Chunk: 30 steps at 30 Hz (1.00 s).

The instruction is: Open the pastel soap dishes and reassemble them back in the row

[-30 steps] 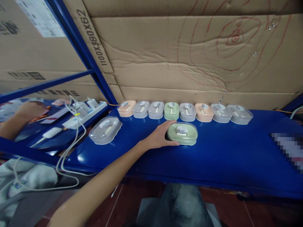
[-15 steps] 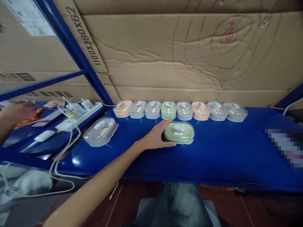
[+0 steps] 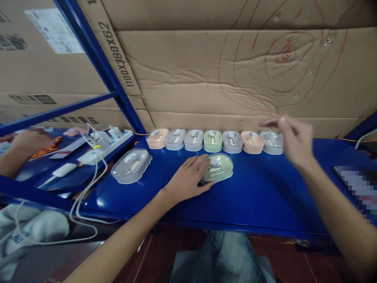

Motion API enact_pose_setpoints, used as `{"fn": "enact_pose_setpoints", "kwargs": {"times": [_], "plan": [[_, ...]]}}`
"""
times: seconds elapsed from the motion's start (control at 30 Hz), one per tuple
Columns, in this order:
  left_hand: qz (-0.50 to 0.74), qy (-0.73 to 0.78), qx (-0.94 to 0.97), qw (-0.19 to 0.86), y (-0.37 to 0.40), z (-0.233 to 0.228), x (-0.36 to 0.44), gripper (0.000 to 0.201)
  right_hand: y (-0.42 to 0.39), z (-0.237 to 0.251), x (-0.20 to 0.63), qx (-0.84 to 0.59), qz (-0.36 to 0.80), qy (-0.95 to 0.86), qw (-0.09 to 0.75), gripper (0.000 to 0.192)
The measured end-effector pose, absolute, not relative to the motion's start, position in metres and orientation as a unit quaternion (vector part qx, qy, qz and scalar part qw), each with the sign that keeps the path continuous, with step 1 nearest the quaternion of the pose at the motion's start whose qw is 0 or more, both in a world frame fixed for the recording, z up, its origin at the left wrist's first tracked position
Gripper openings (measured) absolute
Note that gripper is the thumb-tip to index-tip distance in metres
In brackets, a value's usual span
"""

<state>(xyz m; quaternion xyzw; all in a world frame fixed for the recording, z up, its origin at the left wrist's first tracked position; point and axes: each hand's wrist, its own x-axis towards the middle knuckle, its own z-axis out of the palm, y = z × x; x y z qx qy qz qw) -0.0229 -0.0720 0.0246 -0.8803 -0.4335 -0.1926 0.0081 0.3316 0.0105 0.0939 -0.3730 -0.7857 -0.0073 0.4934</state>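
Note:
My left hand (image 3: 188, 181) grips the left end of a pale green soap box (image 3: 222, 169) with a clear lid and a round label. Its fingers lie over the lid and the thumb is at the front edge. The box rests on the blue table, slightly turned. My right hand (image 3: 297, 141) is raised at the right end of the back row, fingers extended and blurred, holding nothing visible. It hides the place of the row's last box. Behind stands a row of similar boxes: peach (image 3: 158, 138), grey (image 3: 193, 140), green (image 3: 212, 140) and others.
A larger-looking grey box (image 3: 131, 166) sits at the left on the blue table (image 3: 259, 196). White cables and a power strip (image 3: 103, 147) lie on the neighbouring table, near another person's hand (image 3: 32, 143). A cardboard wall (image 3: 182, 63) stands behind. A blurred-out item (image 3: 356, 184) is at the right.
The green box has shifted a little left and turned, and my left fingers now lie further over its lid. My right hand has come into view from the right.

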Motion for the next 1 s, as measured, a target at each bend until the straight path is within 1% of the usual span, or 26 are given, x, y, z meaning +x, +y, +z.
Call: {"fn": "enact_pose_setpoints", "kwargs": {"times": [0.03, 0.07, 0.17, 0.23, 0.47, 0.67, 0.87, 1.0], "plan": [[-0.188, -0.449, -0.873, 0.032, -0.079, 0.024, -0.026, 0.064, 0.015, 0.083, 0.327, -0.38, 0.009, -0.775, 0.505, 0.043], [-0.189, -0.467, -0.862, 0.053, -0.087, 0.023, -0.031, 0.061, 0.019, 0.072, 0.323, -0.388, 0.031, -0.763, 0.516, 0.042], [-0.192, -0.511, -0.832, 0.102, -0.107, 0.02, -0.046, 0.06, 0.029, 0.042, 0.319, -0.398, -0.039, -0.792, 0.462, 0.036], [-0.196, -0.537, -0.81, 0.134, -0.116, 0.018, -0.056, 0.061, 0.034, 0.032, 0.323, -0.403, -0.073, -0.8, 0.439, 0.034], [-0.198, -0.6, -0.746, 0.21, -0.123, 0.007, -0.086, 0.064, 0.043, 0.028, 0.344, -0.464, -0.113, -0.753, 0.452, 0.034], [-0.205, -0.638, -0.697, 0.257, -0.126, 0.006, -0.106, 0.059, 0.052, 0.019, 0.36, -0.494, -0.128, -0.732, 0.451, 0.031], [-0.216, -0.667, -0.66, 0.27, -0.132, 0.004, -0.116, 0.057, 0.058, 0.019, 0.378, -0.544, -0.121, -0.693, 0.458, 0.033], [-0.213, -0.685, -0.643, 0.268, -0.132, 0.005, -0.12, 0.061, 0.058, 0.021, 0.384, -0.565, -0.108, -0.681, 0.453, 0.035]]}}
